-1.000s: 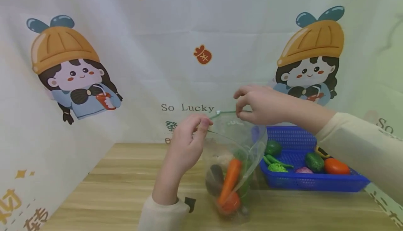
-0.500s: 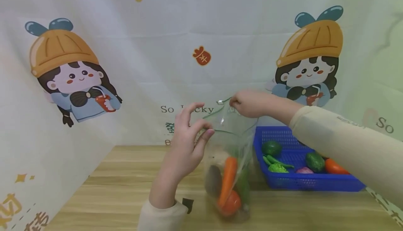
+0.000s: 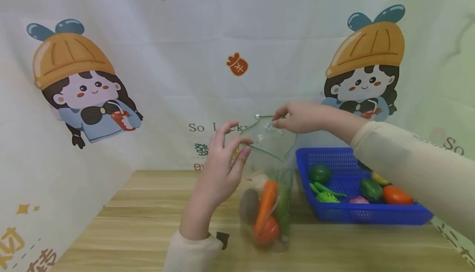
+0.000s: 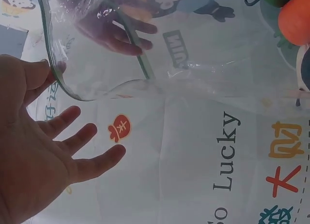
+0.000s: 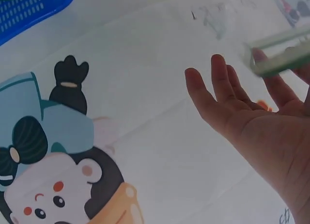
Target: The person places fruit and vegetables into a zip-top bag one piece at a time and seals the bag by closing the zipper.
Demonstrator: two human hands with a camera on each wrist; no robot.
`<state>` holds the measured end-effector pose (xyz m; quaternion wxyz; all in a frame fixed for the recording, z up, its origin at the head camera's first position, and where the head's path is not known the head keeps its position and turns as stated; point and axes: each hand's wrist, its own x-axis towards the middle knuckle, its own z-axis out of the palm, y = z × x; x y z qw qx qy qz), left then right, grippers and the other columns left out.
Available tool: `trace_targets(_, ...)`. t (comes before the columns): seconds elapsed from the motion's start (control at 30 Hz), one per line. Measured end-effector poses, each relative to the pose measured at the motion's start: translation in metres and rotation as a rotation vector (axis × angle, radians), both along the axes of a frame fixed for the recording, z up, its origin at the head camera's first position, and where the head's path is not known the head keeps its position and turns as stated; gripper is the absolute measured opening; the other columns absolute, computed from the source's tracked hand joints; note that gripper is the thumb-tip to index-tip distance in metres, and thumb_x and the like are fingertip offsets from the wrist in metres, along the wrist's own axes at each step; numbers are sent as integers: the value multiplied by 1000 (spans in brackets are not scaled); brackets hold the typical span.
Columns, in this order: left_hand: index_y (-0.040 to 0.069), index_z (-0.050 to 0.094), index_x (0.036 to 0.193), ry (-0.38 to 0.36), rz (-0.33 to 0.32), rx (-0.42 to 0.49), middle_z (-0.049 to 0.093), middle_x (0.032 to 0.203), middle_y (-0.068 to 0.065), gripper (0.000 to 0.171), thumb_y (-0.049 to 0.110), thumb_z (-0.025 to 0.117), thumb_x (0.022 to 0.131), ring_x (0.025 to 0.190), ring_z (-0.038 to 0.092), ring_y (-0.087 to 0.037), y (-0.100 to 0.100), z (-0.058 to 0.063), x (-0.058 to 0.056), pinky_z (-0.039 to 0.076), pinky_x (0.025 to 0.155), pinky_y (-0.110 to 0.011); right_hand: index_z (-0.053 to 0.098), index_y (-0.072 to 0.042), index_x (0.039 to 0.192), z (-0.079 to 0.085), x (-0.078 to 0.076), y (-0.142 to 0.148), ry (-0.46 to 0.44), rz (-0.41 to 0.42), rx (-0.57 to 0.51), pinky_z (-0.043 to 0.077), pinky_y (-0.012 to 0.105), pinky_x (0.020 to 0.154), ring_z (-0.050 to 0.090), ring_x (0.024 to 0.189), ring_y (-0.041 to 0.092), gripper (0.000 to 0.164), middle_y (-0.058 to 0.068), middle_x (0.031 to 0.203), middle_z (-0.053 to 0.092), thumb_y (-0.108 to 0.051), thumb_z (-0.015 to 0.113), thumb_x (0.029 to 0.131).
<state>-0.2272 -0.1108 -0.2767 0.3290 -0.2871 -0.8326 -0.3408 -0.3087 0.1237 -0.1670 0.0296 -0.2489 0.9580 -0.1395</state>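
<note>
A clear zip bag (image 3: 272, 146) with a green-edged mouth hangs upright at the middle, its mouth spread. Inside lie a carrot (image 3: 266, 204), a round orange-red vegetable (image 3: 268, 231), a dark oval one (image 3: 249, 207) and a long green one (image 3: 283, 206); the plastic blurs the others. My left hand (image 3: 221, 169) pinches the left side of the rim between thumb and index finger, the other fingers spread. At the far right side of the rim, my right hand (image 3: 302, 117) pinches the edge. The right wrist view shows the rim (image 5: 278, 64) between finger and thumb, partly cut off.
A blue basket (image 3: 371, 215) stands right of the bag, under the right forearm. It holds an orange-red vegetable (image 3: 397, 195), green peppers (image 3: 326, 190) and several others. A dark patch (image 3: 223, 240) lies by the left cuff on the wooden table (image 3: 141, 222). Printed cloth hangs behind.
The bag's mouth has been pulled wider and its contents have shifted slightly left and up. My right hand dipped inward, then moved back outward; the left hand's other fingers have spread.
</note>
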Motion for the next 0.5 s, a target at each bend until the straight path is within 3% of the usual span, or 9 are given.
trace_targets(0.13,14,68,130,-5,8,0,46,161,-13,23,21,57,111,149,43,-41,-2,1,-3,43,119,-67,61,-9,141,8,-2,18,82,-61,-93,56,45,82,67,104,30,42,18,135,66,-37,48,114)
trace_targets(0.2,14,68,132,-6,12,-6,48,160,-15,25,21,58,110,148,45,-42,-2,0,-5,43,120,-67,61,-4,137,4,-7,32,118,-74,-95,56,46,79,68,98,30,41,21,130,66,-34,47,114)
trace_targets(0.23,14,67,133,-8,14,-10,48,160,-15,26,22,58,110,148,46,-42,-2,-1,-6,43,120,-66,61,-1,135,-1,-10,40,132,-71,-74,56,48,83,69,103,31,40,22,129,68,-32,47,114)
trace_targets(0.37,13,67,130,-17,14,0,49,159,-15,23,21,58,110,148,47,-41,-2,-2,-10,43,121,-64,69,5,121,-29,-26,70,129,-26,115,60,51,85,72,99,32,31,20,111,75,-21,57,108)
trace_targets(0.5,9,67,122,-2,9,47,53,156,-17,17,17,60,109,151,46,-41,-3,-3,-12,41,124,-63,72,3,106,-65,-42,98,8,17,367,62,48,84,71,91,28,20,13,99,75,-15,64,101)
